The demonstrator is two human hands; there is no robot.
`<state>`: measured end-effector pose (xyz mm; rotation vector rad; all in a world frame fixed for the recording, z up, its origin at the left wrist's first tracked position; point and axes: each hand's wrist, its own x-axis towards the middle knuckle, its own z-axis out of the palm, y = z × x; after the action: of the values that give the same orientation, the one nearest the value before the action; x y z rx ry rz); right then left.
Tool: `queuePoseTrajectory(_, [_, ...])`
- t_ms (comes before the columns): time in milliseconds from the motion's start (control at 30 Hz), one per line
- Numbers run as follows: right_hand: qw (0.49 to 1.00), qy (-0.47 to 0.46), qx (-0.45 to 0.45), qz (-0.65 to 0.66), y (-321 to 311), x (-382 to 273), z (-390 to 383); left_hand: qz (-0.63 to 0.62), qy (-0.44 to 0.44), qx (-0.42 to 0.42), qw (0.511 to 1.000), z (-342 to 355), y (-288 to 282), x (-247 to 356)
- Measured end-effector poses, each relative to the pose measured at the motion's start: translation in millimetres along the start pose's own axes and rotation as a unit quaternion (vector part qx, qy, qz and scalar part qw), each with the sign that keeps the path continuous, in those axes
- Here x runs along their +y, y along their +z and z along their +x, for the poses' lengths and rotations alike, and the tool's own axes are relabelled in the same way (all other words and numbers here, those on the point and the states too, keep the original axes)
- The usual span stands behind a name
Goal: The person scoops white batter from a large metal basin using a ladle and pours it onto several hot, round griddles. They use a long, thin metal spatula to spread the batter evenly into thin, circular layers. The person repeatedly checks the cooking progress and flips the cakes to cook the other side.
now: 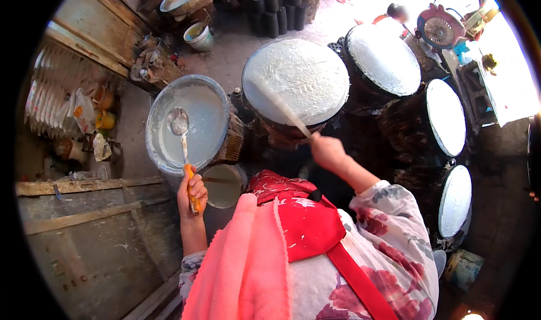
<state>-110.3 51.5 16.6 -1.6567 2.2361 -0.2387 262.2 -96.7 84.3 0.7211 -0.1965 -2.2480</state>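
Left fingers: my left hand [193, 190] is curled firmly round the orange handle of a ladle [185, 151].
Right fingers: my right hand [328, 152] is folded tight on the near end of a pale, flat paddle [282, 107], blurred along its length.
Ladle: it points away from my left fingers, its bowl over the basin [150, 129] of greyish-white liquid; whether they touch I can't tell.
Paddle: it slants away to the left from my right fingers, across a white layer [310, 72] on a round plate [245, 91], covering part of it.
In the way: a bucket [242, 176] sits just beside my left hand, toward my red apron [313, 230].
To the right: three more white-topped plates [383, 59] curve round me, a pink fan [442, 29] beyond.
Farther off: a small pail [204, 43] and stacked black cylinders [276, 12].
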Motion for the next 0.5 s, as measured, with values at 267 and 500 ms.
queuePoseTrajectory(267, [0.993, 0.089, 0.069, 0.041, -9.1, 2.0, 4.8, -0.001, -0.011, 0.069, 0.998, -21.0, -44.7, -2.2])
queuePoseTrajectory(500, [0.991, 0.069, 0.072, 0.086, -6.0, -18.4, -10.1, -0.020, -0.037, 0.090, 0.995, -25.1, -69.5, 0.0])
